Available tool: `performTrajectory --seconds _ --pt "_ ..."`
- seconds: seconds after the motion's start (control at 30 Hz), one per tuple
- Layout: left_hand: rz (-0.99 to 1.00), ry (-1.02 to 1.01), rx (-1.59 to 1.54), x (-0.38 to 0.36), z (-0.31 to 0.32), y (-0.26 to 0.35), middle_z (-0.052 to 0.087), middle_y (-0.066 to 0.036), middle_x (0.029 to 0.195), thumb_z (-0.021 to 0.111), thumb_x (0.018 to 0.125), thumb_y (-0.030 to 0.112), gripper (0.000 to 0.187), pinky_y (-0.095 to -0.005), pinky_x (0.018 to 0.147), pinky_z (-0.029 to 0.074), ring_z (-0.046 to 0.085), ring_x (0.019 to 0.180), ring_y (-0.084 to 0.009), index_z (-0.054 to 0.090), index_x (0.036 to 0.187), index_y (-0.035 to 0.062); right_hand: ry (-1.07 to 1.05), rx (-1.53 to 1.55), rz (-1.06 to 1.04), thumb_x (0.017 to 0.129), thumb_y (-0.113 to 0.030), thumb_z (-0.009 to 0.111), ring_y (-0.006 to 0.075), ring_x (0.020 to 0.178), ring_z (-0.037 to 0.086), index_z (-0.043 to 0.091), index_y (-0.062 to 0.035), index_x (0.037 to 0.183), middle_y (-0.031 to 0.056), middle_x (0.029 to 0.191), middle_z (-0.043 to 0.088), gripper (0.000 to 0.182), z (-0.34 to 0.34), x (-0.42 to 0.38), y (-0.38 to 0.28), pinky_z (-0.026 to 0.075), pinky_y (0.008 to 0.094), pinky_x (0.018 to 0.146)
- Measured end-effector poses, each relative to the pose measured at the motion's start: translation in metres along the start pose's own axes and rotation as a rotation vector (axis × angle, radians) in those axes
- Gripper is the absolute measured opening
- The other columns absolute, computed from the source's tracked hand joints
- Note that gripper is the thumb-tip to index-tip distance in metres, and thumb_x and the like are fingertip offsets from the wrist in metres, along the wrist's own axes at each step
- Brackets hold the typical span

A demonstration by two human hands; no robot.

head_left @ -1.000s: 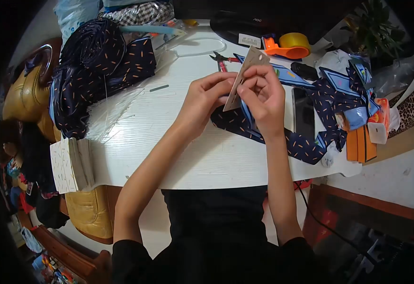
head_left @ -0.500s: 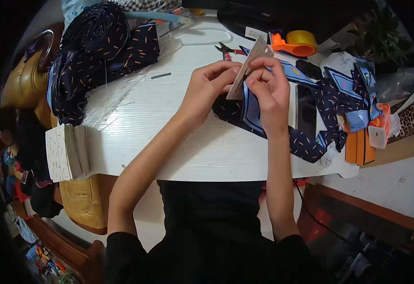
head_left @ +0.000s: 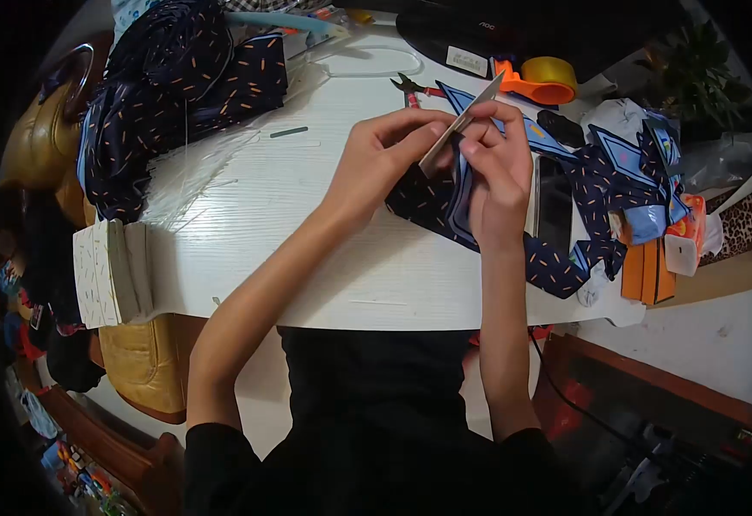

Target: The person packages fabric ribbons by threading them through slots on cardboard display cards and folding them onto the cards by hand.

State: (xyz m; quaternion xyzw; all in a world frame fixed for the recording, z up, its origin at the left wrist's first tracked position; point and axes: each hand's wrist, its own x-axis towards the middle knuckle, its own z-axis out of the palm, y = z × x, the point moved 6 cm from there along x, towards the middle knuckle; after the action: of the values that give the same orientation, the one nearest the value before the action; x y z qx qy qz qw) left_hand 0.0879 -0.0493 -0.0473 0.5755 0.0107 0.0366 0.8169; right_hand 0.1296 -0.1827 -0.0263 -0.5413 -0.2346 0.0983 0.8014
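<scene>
My left hand (head_left: pixel 389 153) pinches the near edge of a thin, pale card (head_left: pixel 485 95), held tilted above the table. My right hand (head_left: pixel 502 168) has its fingers curled at the card's other side, and the thumb is bent in. A navy fabric strip (head_left: pixel 427 199) with small orange dashes and light blue trim hangs below the hands. Its blue-edged part (head_left: pixel 462 198) runs up against my right palm; exactly how the fingers hold it is hidden. The rest of the strip lies on the table towards the right.
Rolled navy fabric (head_left: pixel 169 77) and thin clear strips (head_left: pixel 191 172) lie on the white table's (head_left: pixel 247 275) left. A stack of pale cards (head_left: pixel 105 275) stands at its left edge. Behind my hands are red-handled cutters (head_left: pixel 419 89) and an orange tape dispenser (head_left: pixel 526 84); a phone (head_left: pixel 554 206) lies right.
The card has turned to a more edge-on angle, and its top has swung slightly right. The blue-trimmed fabric below has folded narrower by my right hand. The whole view has shifted slightly.
</scene>
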Motion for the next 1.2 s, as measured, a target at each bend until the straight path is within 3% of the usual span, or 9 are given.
performTrajectory --seconds 0.37,0.43,0.57,0.7,0.83,0.97,1.1,1.17,1.2 --pt "-0.048 -0.055 0.053 0.002 -0.003 -0.008 0.068 -0.001 0.094 0.059 0.102 0.021 0.018 -0.0222 0.078 0.047 0.061 0.085 -0.0055 0.066 0.110 0.0055 0.017 -0.064 0.071 0.091 -0.002 0.063 0.0096 0.079 0.060 0.047 -0.0001 0.121 0.0067 0.089 0.062 0.034 -0.001 -0.001 -0.001 0.049 0.0214 0.078" --pt "0.061 0.037 0.052 0.007 -0.010 -0.009 0.067 -0.004 0.095 0.059 0.103 0.021 0.018 -0.0235 0.076 0.048 0.060 0.084 -0.0072 0.063 0.108 0.0036 0.005 -0.184 0.082 0.090 -0.004 0.064 0.0089 0.081 0.060 0.047 -0.0001 0.121 0.0064 0.089 0.063 0.036 -0.004 0.000 0.002 0.047 0.0207 0.077" --pt "-0.010 0.231 -0.057 0.006 -0.020 -0.005 0.064 -0.005 0.096 0.056 0.105 0.025 0.021 -0.0244 0.073 0.048 0.058 0.080 -0.0087 0.056 0.111 0.0047 0.269 -0.367 0.102 0.092 -0.014 0.072 0.0132 0.094 0.063 0.049 0.0007 0.122 0.0114 0.108 0.064 0.041 -0.023 0.002 -0.002 0.048 0.0238 0.084" --pt "-0.006 0.235 -0.178 0.007 -0.024 0.001 0.063 -0.001 0.098 0.054 0.106 0.030 0.019 -0.0249 0.079 0.051 0.061 0.086 -0.0072 0.055 0.109 0.0114 0.357 -0.138 0.182 0.091 -0.017 0.075 0.0218 0.122 0.060 0.048 0.0040 0.129 0.0191 0.126 0.062 0.051 -0.037 0.003 0.012 0.044 0.0321 0.104" --pt "0.011 0.149 -0.286 0.000 -0.019 0.012 0.062 0.001 0.095 0.056 0.105 0.033 0.028 -0.0241 0.075 0.053 0.061 0.084 -0.0072 0.059 0.115 0.0072 0.053 0.373 0.335 0.093 -0.007 0.069 0.0240 0.117 0.061 0.049 -0.0002 0.131 0.0173 0.127 0.061 0.043 -0.033 0.004 0.022 0.045 0.0380 0.105" --pt "0.095 0.311 -0.129 0.010 -0.047 0.029 0.065 0.001 0.092 0.057 0.103 0.032 0.028 -0.0241 0.067 0.052 0.061 0.077 -0.0071 0.063 0.114 0.0058 -0.055 0.320 0.267 0.091 -0.003 0.068 0.0200 0.112 0.063 0.053 -0.0030 0.124 0.0116 0.118 0.065 0.036 -0.028 0.000 0.013 0.047 0.0375 0.103" --pt "0.200 0.437 -0.302 0.003 -0.084 0.062 0.062 -0.001 0.087 0.060 0.100 0.024 0.020 -0.0231 0.063 0.046 0.057 0.071 -0.0100 0.062 0.109 0.0066 -0.301 0.328 0.217 0.088 -0.002 0.069 0.0176 0.110 0.062 0.055 -0.0069 0.120 0.0061 0.114 0.066 0.036 -0.035 -0.008 0.017 0.046 0.0334 0.099" --pt "0.230 -0.114 -0.726 0.012 -0.124 0.073 0.059 -0.001 0.080 0.053 0.104 0.022 0.018 -0.0220 0.061 0.045 0.053 0.068 -0.0122 0.060 0.104 0.0053 -0.417 0.486 0.175 0.089 -0.005 0.069 0.0210 0.117 0.060 0.054 -0.0078 0.127 0.0073 0.120 0.064 0.041 -0.037 -0.008 0.019 0.042 0.0395 0.107" --pt "0.305 -0.149 -0.701 0.005 -0.144 0.091 0.058 -0.001 0.079 0.052 0.105 0.023 0.019 -0.0234 0.063 0.046 0.053 0.068 -0.0132 0.059 0.103 0.0055 -0.479 0.560 0.154 0.090 -0.007 0.069 0.0227 0.120 0.059 0.053 -0.0082 0.131 0.0078 0.124 0.063 0.044 -0.038 -0.008 0.014 0.040 0.0425 0.111"
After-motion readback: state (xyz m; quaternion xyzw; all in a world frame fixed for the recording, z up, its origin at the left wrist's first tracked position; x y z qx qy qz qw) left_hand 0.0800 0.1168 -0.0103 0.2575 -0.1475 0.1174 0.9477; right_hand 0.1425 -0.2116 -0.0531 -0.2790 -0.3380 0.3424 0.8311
